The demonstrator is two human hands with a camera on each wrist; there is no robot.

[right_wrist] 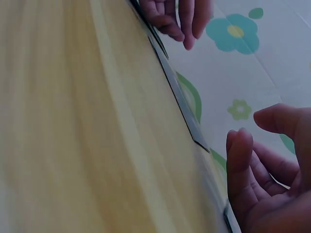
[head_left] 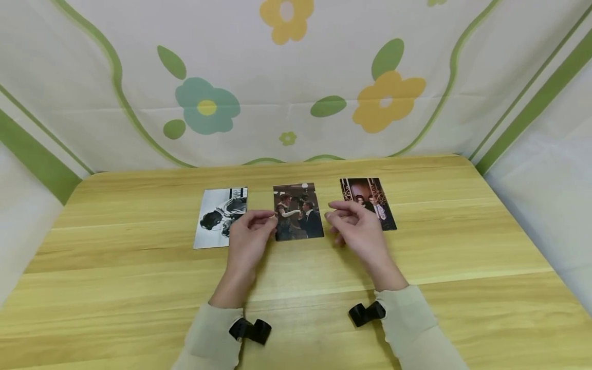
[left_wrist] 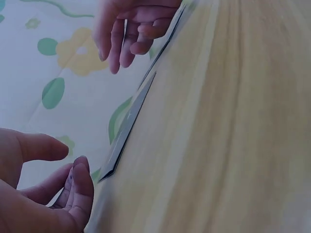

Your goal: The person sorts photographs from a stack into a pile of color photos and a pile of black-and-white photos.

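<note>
Three photo cards lie in a row on the table. The middle photo card shows a couple in dark clothes; from both wrists it appears as a thin, edge-on strip. My left hand hovers at its left edge, covering part of a black-and-white photo card. Thumb and index finger are apart in the left wrist view, with nothing between them. On the other side, my right hand hangs with loosely bent fingers, overlapping the lower left of a dark photo card. Its fingers hold nothing either.
The wooden table reaches back to a white cloth printed with flowers and leaves. Each sleeve cuff carries a small black wrist camera, the left one and the right one close over the tabletop.
</note>
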